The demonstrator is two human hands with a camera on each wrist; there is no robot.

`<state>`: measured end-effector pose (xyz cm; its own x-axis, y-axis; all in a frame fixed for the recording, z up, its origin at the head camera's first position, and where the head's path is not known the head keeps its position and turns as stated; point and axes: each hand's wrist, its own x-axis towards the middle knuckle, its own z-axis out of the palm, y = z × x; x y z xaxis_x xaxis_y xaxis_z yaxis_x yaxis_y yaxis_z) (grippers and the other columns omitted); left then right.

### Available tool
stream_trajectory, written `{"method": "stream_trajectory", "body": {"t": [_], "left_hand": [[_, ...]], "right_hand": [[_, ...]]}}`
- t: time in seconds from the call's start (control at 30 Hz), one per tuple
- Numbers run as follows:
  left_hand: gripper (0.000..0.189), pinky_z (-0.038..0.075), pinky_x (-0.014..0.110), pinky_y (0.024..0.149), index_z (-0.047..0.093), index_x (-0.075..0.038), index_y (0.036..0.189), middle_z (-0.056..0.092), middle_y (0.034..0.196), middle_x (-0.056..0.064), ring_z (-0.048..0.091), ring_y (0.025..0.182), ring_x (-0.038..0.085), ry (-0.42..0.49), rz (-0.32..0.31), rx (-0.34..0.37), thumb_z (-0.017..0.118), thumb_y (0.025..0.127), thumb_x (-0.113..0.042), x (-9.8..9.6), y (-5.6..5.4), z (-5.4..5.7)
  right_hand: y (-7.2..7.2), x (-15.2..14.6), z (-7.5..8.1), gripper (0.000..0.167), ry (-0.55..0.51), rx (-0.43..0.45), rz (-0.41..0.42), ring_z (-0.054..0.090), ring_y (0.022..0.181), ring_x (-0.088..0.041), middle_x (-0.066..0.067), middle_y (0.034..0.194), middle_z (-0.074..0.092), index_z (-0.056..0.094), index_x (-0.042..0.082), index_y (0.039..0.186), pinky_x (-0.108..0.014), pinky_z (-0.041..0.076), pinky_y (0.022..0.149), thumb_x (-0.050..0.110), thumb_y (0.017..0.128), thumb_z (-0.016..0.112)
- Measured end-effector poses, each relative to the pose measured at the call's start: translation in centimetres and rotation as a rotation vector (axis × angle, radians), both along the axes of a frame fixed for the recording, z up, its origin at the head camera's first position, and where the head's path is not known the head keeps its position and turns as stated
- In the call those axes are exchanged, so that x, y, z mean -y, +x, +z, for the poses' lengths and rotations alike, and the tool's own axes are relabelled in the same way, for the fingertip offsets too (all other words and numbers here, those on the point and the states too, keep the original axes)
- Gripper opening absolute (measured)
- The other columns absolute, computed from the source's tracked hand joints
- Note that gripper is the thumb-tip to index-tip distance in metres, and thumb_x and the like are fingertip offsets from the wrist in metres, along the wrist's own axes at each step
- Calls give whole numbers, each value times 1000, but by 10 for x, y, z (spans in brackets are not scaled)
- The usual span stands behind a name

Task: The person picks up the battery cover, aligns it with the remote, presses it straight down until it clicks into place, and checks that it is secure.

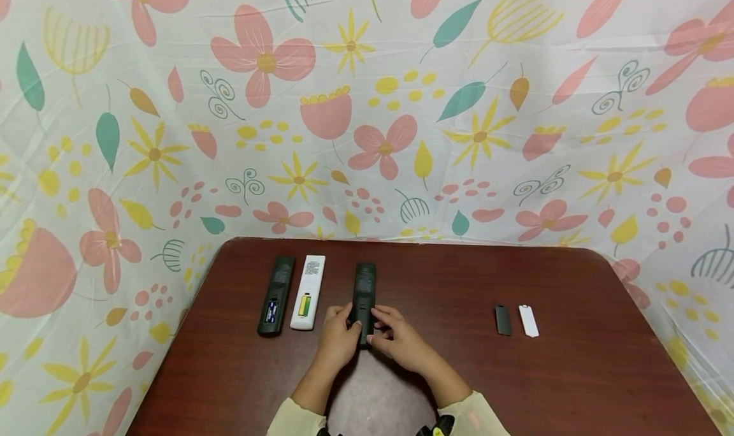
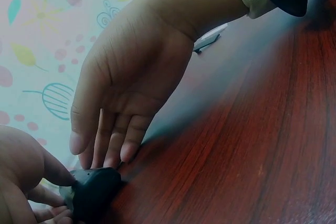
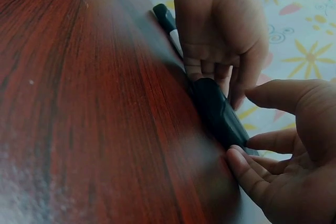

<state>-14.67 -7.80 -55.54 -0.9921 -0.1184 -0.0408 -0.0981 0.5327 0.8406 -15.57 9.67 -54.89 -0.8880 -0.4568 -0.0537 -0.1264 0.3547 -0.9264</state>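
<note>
A black remote control (image 1: 364, 289) lies back side up on the table, with a battery cover in place at its lower half. My left hand (image 1: 339, 339) holds it at the left edge, thumb on the near part. In the left wrist view, the thumb and fingers of that hand (image 2: 23, 184) pinch the remote's dark end (image 2: 97, 195). My right hand (image 1: 401, 341) touches the right edge with its fingertips. The right wrist view has this hand (image 3: 299, 140) with fingers against the black remote (image 3: 215, 111), its thumb held apart.
Left of my hands lie a black remote (image 1: 277, 296) with batteries showing in its compartment and a white remote (image 1: 308, 292) with a battery showing. Off to the right are a black battery cover (image 1: 503, 320) and a white one (image 1: 529, 321). Flowered cloth (image 1: 384, 187) hangs behind the brown table (image 1: 436, 283).
</note>
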Motion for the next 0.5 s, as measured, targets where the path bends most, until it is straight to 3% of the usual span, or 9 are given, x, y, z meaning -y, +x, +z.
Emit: {"method": "stream_trajectory", "body": {"t": [0.3,0.5], "left_hand": [[52,50,40,83,52,6,142,53,124,18,57,105,26,23,-1,14,64,94,-11,0,0,0],[52,44,32,80,55,2,141,54,117,16,53,95,20,76,45,-16,65,92,-10,-2,-2,1]], "right_hand": [[0,2,-1,60,-2,1,-40,56,123,-33,-17,156,41,47,-3,148,-23,49,87,22,97,68],[-2,4,-3,52,-36,-43,-97,60,116,-32,-17,147,48,52,-1,145,-23,51,86,14,97,66]]}}
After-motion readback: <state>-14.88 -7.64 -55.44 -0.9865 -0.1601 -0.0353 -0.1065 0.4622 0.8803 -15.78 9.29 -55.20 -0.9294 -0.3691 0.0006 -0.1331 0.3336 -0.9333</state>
